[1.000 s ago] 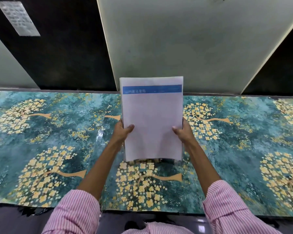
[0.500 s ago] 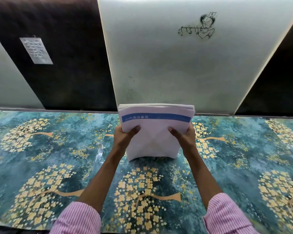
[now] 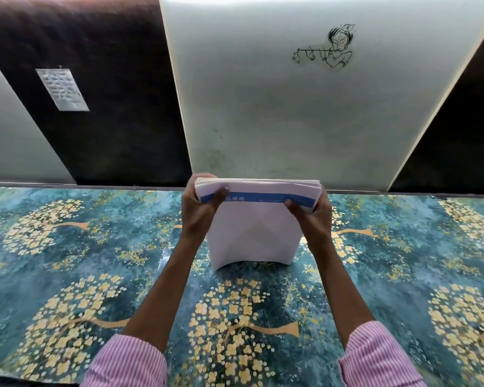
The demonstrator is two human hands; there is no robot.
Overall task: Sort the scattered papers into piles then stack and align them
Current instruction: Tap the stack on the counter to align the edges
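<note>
A stack of white papers [image 3: 253, 233] with a blue printed band near its top stands on its bottom edge on the table, leaning away from me. My left hand [image 3: 200, 210] grips its upper left corner, thumb over the blue band. My right hand [image 3: 312, 216] grips the upper right corner the same way. The sheet edges at the top look closely bunched. The bottom edge bows slightly where it meets the table.
The table [image 3: 95, 261] wears a glossy teal cover with yellow flower trees. Its far edge meets a wall of white and dark panels. A small paper note [image 3: 62, 89] and a line drawing [image 3: 326, 47] hang on that wall.
The stack has tipped further away from me and dropped lower onto the table. Both hands slid up from its sides to its top corners. My view has tilted up toward the wall.
</note>
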